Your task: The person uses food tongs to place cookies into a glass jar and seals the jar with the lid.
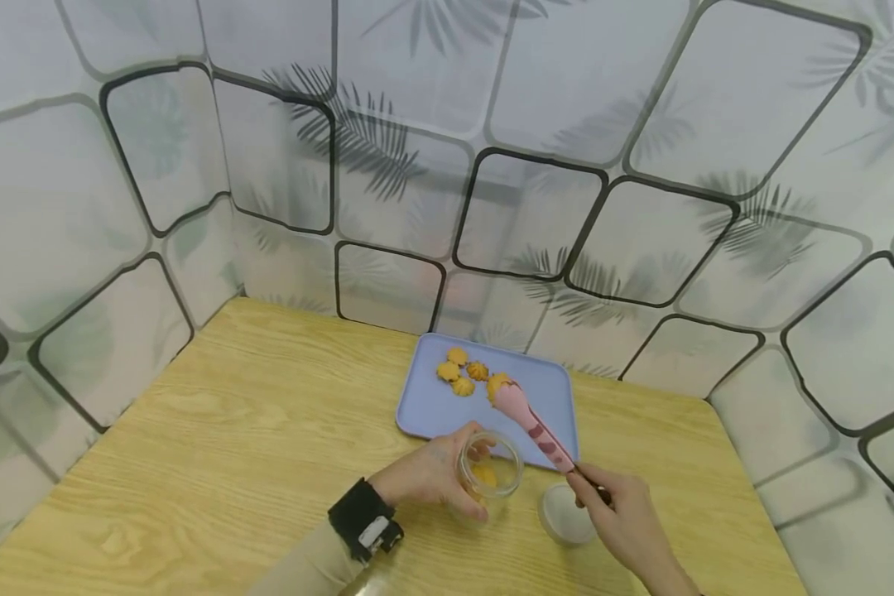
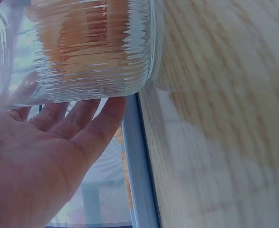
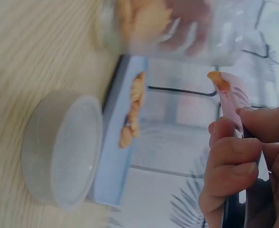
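Observation:
My left hand (image 1: 434, 473) holds a clear glass jar (image 1: 501, 473) upright at the tray's front edge, fingers round its side. Orange-brown cookies (image 2: 82, 42) show low inside the ribbed jar in the left wrist view. My right hand (image 1: 622, 511) grips a pair of pink-tipped tongs (image 1: 538, 432) by the dark handle. Between the tong tips is one golden cookie (image 1: 496, 384), above the blue tray (image 1: 544, 381) in the head view. In the right wrist view, that pinched cookie (image 3: 220, 81) stands near the jar's mouth. Several swirled cookies (image 1: 463, 386) lie on the tray's left part.
A round whitish lid (image 1: 566, 515) lies on the wooden table (image 1: 268, 414), right of the jar and close to my right hand. Patterned curtain (image 1: 410, 199) encloses the table behind and on both sides.

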Motion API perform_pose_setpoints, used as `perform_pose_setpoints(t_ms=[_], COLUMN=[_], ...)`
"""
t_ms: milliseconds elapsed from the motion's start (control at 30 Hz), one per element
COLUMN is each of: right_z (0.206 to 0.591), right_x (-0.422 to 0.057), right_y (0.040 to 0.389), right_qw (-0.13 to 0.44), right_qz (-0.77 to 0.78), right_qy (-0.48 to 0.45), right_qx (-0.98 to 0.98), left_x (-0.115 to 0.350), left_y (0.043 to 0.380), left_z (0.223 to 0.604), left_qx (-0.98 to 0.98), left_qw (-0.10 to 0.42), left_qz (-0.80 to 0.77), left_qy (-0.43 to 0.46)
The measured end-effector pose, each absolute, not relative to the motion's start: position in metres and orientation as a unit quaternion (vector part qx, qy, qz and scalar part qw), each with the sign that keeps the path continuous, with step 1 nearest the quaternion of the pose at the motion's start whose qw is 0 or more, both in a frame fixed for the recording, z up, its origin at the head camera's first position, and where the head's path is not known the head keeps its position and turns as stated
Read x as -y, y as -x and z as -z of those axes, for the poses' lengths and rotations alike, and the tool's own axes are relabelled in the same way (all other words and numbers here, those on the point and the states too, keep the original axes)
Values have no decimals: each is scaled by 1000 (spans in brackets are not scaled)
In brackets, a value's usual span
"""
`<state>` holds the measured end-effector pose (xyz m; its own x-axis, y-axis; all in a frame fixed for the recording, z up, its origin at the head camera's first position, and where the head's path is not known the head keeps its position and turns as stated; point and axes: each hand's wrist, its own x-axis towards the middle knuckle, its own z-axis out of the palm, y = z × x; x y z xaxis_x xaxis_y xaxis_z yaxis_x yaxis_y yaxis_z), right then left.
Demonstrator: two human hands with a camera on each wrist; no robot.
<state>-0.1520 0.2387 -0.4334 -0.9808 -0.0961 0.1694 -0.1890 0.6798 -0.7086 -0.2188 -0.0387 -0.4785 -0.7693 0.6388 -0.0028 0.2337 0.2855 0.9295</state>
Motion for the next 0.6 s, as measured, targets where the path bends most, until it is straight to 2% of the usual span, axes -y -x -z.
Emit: perform_pose_setpoints(t_ms=[133, 333, 600], right_z=[429, 434, 444], right_x=[-245, -257, -257], right_y=[131, 116, 107], right_qw=[98, 145, 167], right_qz=[-387, -370, -356], right_qy=[-110, -211, -265], right_qx=[910, 893, 880], left_x=[39, 38, 41], left_y=[219, 218, 218], left_z=[478, 478, 476], left_qx=[-775, -788, -777], left_qw=[199, 197, 214], left_qz=[-531, -514, -528], left_qy=[-280, -276, -267])
